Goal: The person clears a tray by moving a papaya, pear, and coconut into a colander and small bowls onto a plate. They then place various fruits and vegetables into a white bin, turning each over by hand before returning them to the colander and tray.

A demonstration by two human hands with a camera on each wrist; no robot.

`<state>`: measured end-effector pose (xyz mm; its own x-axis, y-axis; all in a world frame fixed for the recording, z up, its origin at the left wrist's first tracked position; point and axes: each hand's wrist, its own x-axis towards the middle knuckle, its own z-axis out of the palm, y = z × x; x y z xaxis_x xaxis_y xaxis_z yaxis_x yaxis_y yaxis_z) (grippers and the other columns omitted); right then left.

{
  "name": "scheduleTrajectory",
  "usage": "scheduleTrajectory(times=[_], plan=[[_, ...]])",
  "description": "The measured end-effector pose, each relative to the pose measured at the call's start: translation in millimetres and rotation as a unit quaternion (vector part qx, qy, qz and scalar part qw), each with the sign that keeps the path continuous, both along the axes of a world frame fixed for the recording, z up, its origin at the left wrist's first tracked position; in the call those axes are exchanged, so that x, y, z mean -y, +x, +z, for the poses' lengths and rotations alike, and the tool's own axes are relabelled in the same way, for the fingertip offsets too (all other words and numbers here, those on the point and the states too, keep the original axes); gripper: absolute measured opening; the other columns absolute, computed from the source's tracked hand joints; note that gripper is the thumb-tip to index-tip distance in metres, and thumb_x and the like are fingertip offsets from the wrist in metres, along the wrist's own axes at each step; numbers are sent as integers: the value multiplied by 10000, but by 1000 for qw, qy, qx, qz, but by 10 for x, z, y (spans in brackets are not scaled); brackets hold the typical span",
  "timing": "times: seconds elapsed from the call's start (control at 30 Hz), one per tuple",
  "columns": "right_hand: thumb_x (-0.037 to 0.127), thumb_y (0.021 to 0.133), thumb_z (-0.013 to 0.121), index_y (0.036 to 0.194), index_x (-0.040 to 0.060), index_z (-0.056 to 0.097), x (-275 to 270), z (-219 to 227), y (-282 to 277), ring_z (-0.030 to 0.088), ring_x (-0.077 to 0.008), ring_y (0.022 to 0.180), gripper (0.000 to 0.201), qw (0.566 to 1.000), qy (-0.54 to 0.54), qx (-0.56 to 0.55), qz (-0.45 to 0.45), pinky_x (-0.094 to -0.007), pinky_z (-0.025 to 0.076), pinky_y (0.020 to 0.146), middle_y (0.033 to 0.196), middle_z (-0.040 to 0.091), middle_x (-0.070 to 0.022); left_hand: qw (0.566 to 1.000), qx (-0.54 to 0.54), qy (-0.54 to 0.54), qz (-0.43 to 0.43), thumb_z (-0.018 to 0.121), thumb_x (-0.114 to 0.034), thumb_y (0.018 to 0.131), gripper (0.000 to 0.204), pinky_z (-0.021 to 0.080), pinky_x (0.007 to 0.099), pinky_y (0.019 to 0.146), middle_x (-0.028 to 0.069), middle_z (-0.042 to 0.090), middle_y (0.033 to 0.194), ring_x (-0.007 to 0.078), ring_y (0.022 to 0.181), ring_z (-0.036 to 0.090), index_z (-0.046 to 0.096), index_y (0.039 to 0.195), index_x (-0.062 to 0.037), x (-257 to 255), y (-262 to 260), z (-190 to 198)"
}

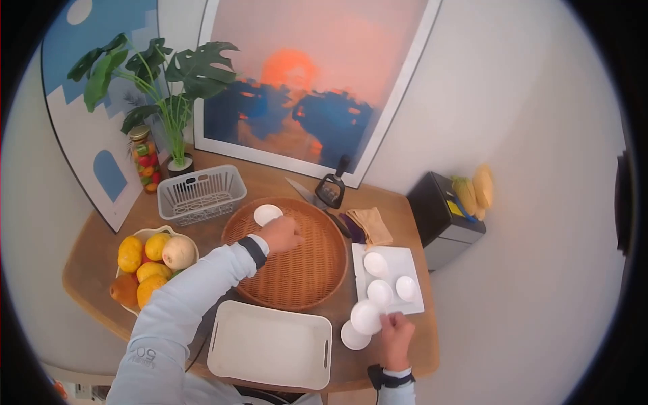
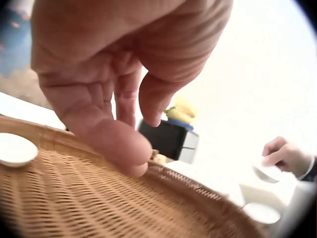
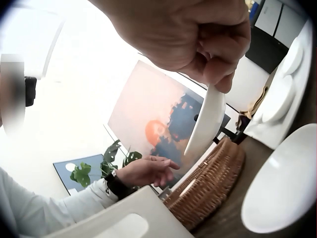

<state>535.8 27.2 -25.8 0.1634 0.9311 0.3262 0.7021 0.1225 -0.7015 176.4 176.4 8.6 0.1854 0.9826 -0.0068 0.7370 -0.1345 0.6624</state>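
My left hand (image 1: 282,234) hovers over the round wicker tray (image 1: 317,270), its fingers loosely bent with nothing between them in the left wrist view. Beside that hand, a small white bowl (image 1: 268,214) sits in the tray near its far left rim. At the table's right side my right hand (image 1: 397,341) pinches another white bowl (image 1: 365,316) by its rim. The right wrist view shows this held bowl (image 3: 208,121) tilted on edge below the fingertips. Partly covered by it in the head view, another white bowl (image 1: 354,336) stands on the table.
A white square plate (image 1: 405,260) carries 3 white bowls. Nearest me lies a beige rectangular tray (image 1: 270,344). Around the wicker tray stand a fruit bowl (image 1: 194,251), a grey basket (image 1: 202,196), a knife (image 1: 300,189), a peeler-like black tool (image 1: 331,192) and folded cloths (image 1: 370,226).
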Motion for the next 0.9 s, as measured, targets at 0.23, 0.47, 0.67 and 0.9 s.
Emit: scheduleTrajectory(times=[0.23, 0.47, 0.67, 0.9], plan=[[118, 893, 728, 831, -18, 656, -339, 246, -426, 550, -74, 496, 166, 932, -108, -334, 89, -216, 419, 452, 646, 628, -30, 914, 239, -255, -205, 627, -231, 963, 297, 552, 270, 490, 95, 695, 789, 165, 609, 696, 678, 1074, 39, 415, 553, 417], [159, 905, 718, 841, 15, 659, -309, 433, -808, 568, -83, 518, 168, 921, -138, -333, 151, -212, 410, 468, 671, 650, -32, 921, 248, -234, -188, 521, -41, 905, 242, 542, 265, 450, 146, 686, 757, 179, 576, 687, 632, 1057, 112, 541, 464, 206], [156, 915, 698, 874, -10, 673, -234, -55, -445, 585, -97, 527, 173, 938, -147, -283, 133, -220, 423, 476, 658, 662, -50, 962, 160, -218, -29, 472, 22, 844, 249, 534, 311, 416, 202, 687, 733, 236, 534, 683, 627, 983, 158, 243, 118, -194], [120, 907, 704, 870, -48, 665, 25, -344, 93, 600, -109, 546, 176, 934, -205, -284, 75, -246, 481, 505, 682, 671, -82, 951, 139, -272, 57, 494, 27, 866, 267, 548, 353, 427, 247, 686, 777, 282, 602, 709, 589, 1023, 220, -50, 130, -501]])
